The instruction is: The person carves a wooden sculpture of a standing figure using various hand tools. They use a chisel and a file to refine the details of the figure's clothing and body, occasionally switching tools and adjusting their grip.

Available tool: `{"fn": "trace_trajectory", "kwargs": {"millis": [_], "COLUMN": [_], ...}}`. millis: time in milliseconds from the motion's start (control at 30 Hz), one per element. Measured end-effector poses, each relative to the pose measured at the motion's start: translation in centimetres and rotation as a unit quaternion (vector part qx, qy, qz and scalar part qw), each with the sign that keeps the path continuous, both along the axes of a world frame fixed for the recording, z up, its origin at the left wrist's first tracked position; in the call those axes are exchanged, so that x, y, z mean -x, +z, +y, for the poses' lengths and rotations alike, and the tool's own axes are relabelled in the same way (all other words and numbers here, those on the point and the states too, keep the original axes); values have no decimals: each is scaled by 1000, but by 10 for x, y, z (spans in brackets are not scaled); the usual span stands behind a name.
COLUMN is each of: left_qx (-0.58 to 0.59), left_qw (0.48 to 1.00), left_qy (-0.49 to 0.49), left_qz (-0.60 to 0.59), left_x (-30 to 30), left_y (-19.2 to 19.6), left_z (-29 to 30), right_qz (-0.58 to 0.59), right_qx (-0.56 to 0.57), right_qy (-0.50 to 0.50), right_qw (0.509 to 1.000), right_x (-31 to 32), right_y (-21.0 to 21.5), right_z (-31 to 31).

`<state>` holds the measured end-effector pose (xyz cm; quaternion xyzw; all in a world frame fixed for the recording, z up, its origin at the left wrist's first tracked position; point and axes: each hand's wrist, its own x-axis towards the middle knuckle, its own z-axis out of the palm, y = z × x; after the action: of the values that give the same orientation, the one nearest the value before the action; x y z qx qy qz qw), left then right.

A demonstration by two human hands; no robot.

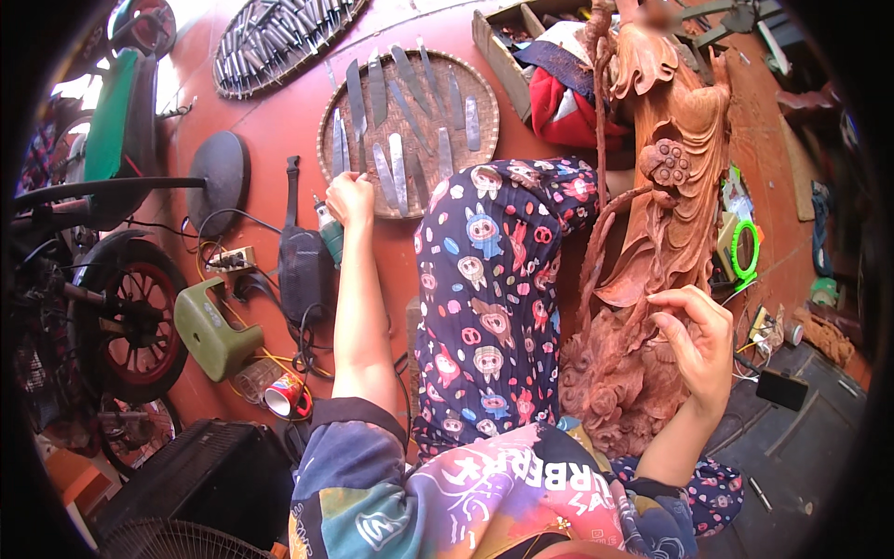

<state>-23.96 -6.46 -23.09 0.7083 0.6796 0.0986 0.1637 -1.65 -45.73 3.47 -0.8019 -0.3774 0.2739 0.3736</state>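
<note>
My left hand (350,197) is closed at the near left rim of a round woven tray (481,84), beside a narrow metal blade (338,138). Its fingers hide what they hold, if anything. Several flat metal blades (383,177) lie spread on that tray. To my right, a carved reddish-brown wooden figure (684,121) with draped folds leans against my leg, its rough carved base towards me. Over the lower part of this carving hovers my right hand (697,340), open, with fingers curved and the thumb apart from them.
Another woven tray (282,47) full of metal tools stands at the far left. A green power drill (329,233), black bag (305,275), olive plastic stool (212,331) and motorbike wheel (140,317) are on my left. A wooden box (507,56) stands beyond, with cloth (563,102) beside it.
</note>
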Motion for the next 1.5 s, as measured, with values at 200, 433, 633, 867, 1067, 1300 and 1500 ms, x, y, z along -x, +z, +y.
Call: {"fn": "trace_trajectory", "kwargs": {"millis": [200,433,633,867,1067,1300,1500], "left_qx": [6,-19,-33,-41,-33,-97,-66], "left_qw": [1000,999,999,999,998,993,995], "left_qy": [-1,-35,-22,-13,-9,-56,-18], "left_qz": [4,-3,11,-14,-50,-30,-79], "left_x": [-5,-24,-37,-33,-30,-26,-23], "left_y": [-5,-6,-18,-29,-24,-30,-19], "left_z": [7,25,39,46,45,43,29], "right_qz": [-12,-25,-21,-27,-31,-25,-31], "right_qx": [-6,-1,5,-7,-14,-9,-14], "right_qy": [0,9,4,7,3,4,4], "right_qw": [1000,1000,1000,1000,999,1000,999], "right_x": [1,2,2,2,3,2,2], "right_y": [-2,0,-1,-2,-5,-4,-1], "right_z": [0,2,0,0,0,-2,-4]}}
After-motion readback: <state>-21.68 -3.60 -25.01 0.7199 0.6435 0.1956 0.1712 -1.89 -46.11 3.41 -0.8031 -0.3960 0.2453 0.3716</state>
